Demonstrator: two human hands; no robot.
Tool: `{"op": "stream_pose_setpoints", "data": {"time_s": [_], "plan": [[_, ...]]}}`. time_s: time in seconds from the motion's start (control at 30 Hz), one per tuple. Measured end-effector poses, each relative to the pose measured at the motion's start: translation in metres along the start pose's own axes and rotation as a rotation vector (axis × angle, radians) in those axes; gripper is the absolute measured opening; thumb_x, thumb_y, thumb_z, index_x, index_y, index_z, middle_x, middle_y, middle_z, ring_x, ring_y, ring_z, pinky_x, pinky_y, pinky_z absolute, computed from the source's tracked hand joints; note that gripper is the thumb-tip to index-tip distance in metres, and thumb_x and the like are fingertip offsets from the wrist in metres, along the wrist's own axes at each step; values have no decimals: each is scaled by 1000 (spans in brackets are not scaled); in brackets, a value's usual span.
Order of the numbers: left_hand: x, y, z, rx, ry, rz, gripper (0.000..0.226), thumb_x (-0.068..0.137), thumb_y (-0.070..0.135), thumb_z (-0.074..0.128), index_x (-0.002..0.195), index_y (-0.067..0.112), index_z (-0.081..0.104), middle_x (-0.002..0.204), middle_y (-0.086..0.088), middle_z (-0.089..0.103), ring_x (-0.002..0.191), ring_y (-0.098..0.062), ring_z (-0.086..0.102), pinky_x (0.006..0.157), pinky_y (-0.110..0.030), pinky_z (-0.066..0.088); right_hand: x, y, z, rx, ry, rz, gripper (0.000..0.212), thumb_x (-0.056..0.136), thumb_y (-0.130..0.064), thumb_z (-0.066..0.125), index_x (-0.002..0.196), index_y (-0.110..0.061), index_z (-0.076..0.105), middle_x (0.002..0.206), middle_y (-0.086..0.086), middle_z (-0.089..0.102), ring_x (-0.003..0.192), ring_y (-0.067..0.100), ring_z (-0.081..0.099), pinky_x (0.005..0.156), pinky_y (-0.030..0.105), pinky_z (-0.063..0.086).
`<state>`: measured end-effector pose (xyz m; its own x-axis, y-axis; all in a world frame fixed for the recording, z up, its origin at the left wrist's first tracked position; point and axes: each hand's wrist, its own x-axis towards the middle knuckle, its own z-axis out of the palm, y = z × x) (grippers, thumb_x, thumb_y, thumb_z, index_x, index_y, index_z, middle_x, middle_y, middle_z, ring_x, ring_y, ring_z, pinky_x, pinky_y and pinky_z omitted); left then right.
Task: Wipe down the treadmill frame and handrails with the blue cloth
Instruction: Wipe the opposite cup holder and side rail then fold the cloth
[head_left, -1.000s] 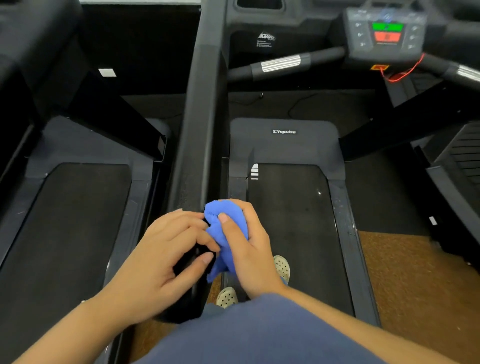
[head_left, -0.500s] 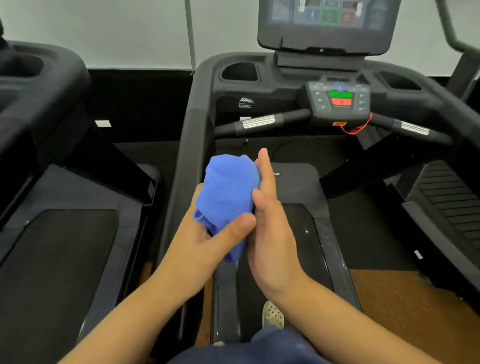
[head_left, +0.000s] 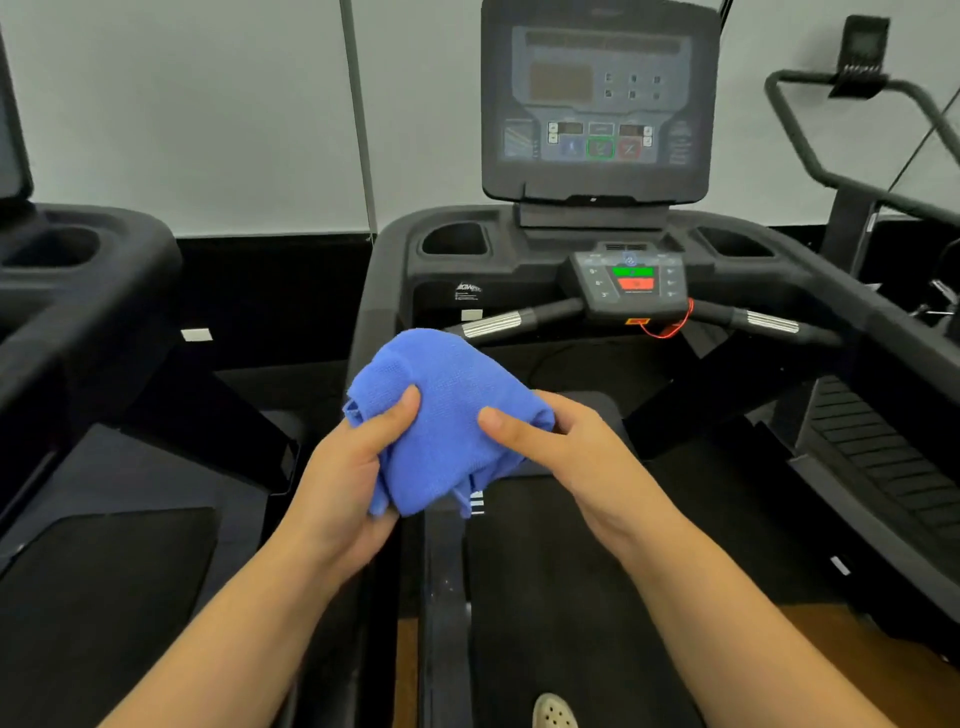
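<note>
The blue cloth (head_left: 447, 415) is bunched up in mid-air above the treadmill belt (head_left: 561, 582), held between both hands. My left hand (head_left: 348, 478) grips its left side with the thumb on top. My right hand (head_left: 566, 447) pinches its right side. The dark treadmill frame has a left handrail (head_left: 371, 322) running up to the console, a right handrail (head_left: 883, 322), and two front grip bars (head_left: 498, 325) with silver sensors. The cloth touches no part of the frame.
The console screen (head_left: 597, 104) and a small control panel (head_left: 631, 283) with a red cord sit ahead. A second treadmill (head_left: 78, 322) stands close on the left, another machine (head_left: 883, 447) on the right. My shoe (head_left: 553, 712) rests on the belt.
The view has tilted up from the belt to the console. The cloth has come off the lower left handrail and risen; both hands now hold it spread wider.
</note>
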<state>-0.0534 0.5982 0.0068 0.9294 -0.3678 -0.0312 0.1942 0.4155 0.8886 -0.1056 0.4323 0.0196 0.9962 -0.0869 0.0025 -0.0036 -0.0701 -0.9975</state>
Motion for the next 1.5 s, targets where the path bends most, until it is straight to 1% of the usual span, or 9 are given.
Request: {"op": "stream_pose_setpoints", "data": {"time_s": [0.17,0.3,0.43,0.53,0.67,0.87,1.1,1.23,1.5], "plan": [[1,-8,11,70,-23,-13,48,85,23,60,115,-14,52,67,-26,66,70,-40,67,64,-39,58,2,11,-7,147,-31,-4,19,75,-29,76,89,-20,67,84,3,71,81,17,68,77,32,55],[6,-17,21,246,53,70,66,70,39,71,127,16,50,110,-6,69,99,-20,68,79,-32,55,4,22,-13,206,104,24,34,82,-27,71,108,-8,58,98,11,69,90,28,66,81,47,54],[9,-20,39,479,157,137,9,96,30,50,93,31,58,81,10,67,72,-8,62,58,-14,48,5,23,-31,143,135,-23,44,75,-40,74,107,-14,57,100,8,67,88,19,66,75,35,54],[15,-21,55,595,209,140,21,98,28,43,82,26,56,82,3,64,77,-19,59,63,-22,45,7,23,-51,113,109,-16,47,71,-40,69,107,-15,54,97,4,67,84,11,66,71,26,52],[33,-29,80,475,290,-55,31,99,29,43,120,11,57,111,-14,66,101,-28,63,81,-37,49,11,24,-89,24,-11,-19,59,63,-36,78,112,-16,50,101,2,66,86,7,67,69,20,52],[46,-34,126,95,257,-217,24,98,18,44,106,2,61,101,-14,68,89,-20,64,74,-30,50,13,32,-157,-152,-99,-75,55,71,-14,82,113,-25,49,106,-9,67,99,10,66,79,29,56],[62,-61,187,27,183,-177,19,91,6,48,103,3,62,93,-15,71,80,-23,69,66,-32,57,7,39,-206,-351,-88,-219,82,61,-37,88,130,-41,45,124,-24,57,117,-1,54,95,27,49],[75,-83,220,-44,139,-192,23,87,4,49,107,1,61,94,-17,72,80,-26,71,64,-34,60,4,53,-229,-525,76,-247,69,54,-65,79,114,-45,53,110,-25,57,106,-1,55,92,28,49],[102,-121,259,-52,-5,-180,41,72,1,59,113,3,59,98,-14,72,82,-24,71,64,-34,60,9,79,-253,-185,196,11,26,70,-26,81,80,-34,58,65,-21,65,64,-1,62,56,10,48]]}}
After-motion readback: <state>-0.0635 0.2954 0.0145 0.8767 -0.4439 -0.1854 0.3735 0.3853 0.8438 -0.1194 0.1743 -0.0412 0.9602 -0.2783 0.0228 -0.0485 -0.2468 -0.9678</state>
